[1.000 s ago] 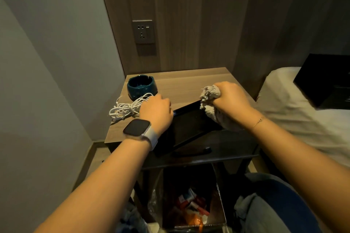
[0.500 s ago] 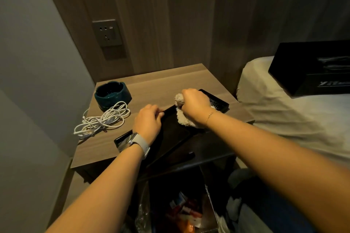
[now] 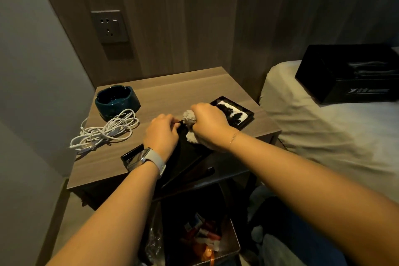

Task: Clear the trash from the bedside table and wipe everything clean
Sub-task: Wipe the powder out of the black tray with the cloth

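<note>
Bedside table (image 3: 194,90), wood-grain top, stood in a corner against a panelled wall. A black tray (image 3: 234,117) lay diagonally across the top, from the front edge toward the right edge; its far end, near the right edge, caught a bright patch of light.

Right hand (image 3: 208,124) was over the middle of the tray, fingers curled tight round a bunched pale cloth (image 3: 190,119), which was pressed down onto the tray's surface. Left hand (image 3: 162,134) sat just beside it on the tray's left rim, fingers bent over the edge and gripping it; fingertips were close to the cloth. A watch (image 3: 140,157) was on the left wrist, a thin bracelet on the right.

A dark teal ashtray (image 3: 117,101) stood at the back-left corner. A loose coil of white cable (image 3: 108,130) lay in front of it along the left edge, apart from the tray.

Below the table's front edge, an open bin (image 3: 234,242) held coloured wrappers and scraps. To the right, a black box (image 3: 349,73) rested on a bed with pale sheets. A wall socket (image 3: 110,26) was mounted above the table.
</note>
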Available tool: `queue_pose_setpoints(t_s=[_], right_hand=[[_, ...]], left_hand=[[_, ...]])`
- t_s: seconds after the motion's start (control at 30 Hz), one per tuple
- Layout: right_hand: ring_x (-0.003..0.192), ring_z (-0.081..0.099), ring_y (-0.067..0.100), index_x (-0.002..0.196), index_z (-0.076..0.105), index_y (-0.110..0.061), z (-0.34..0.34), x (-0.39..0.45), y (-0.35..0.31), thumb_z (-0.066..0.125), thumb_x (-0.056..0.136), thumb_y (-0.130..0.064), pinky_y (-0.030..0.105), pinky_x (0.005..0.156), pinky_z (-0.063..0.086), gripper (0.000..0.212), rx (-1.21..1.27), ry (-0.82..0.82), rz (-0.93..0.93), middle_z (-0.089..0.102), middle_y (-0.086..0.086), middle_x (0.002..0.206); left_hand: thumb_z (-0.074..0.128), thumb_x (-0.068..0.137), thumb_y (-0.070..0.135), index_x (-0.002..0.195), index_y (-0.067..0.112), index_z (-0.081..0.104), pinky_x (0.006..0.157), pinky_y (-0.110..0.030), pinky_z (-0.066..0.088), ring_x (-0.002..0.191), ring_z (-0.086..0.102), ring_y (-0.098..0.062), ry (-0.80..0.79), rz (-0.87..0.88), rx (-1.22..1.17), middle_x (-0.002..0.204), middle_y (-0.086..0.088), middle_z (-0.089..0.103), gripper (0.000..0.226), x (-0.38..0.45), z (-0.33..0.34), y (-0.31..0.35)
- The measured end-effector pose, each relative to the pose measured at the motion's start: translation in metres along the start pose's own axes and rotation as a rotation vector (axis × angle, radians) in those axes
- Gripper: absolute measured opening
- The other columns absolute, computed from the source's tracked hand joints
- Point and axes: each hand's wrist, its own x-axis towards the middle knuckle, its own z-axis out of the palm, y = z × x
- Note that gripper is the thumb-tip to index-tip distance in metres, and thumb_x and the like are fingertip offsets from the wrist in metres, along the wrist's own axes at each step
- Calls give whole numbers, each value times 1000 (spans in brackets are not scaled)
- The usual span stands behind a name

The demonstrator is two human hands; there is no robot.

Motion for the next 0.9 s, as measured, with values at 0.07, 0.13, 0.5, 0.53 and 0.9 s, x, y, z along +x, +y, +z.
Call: queue_pose_setpoints(t_s=[0.07,0.13,0.5,0.53,0.9], right_hand=[[99,59,36,97,56,-7,0,9,13,62,86,-15,36,66,40,15,-2,59,48,60,15,109],[98,58,36,99,57,-5,-3,18,25,61,87,-14,36,64,37,16,-22,84,81,60,16,109],[93,60,34,88,62,-11,-30,16,43,63,79,-11,38,69,48,9,43,201,81,63,10,97],[88,60,31,82,60,-14,-34,7,38,64,78,-12,36,66,47,6,63,202,39,64,8,92],[71,57,17,61,48,-27,-41,-49,71,66,81,-18,20,51,29,28,130,193,22,55,-9,69]], left_hand=[[53,96,23,102,15,66,80,-38,45,99,55,-26,-10,3,-12,101,-7,60,17,0,-1,0],[54,96,23,102,14,67,81,-38,46,99,55,-25,-10,3,-17,101,-6,60,16,-1,-2,0],[55,92,12,97,8,68,81,-38,49,98,58,-31,-29,-130,-55,103,-12,65,14,-21,-11,14],[55,91,10,97,7,68,80,-38,49,97,58,-32,-53,-126,-36,102,-13,65,14,-21,-14,15],[53,89,12,98,4,57,69,-36,41,94,56,-36,-246,-117,289,102,-16,53,12,-26,-38,18]])
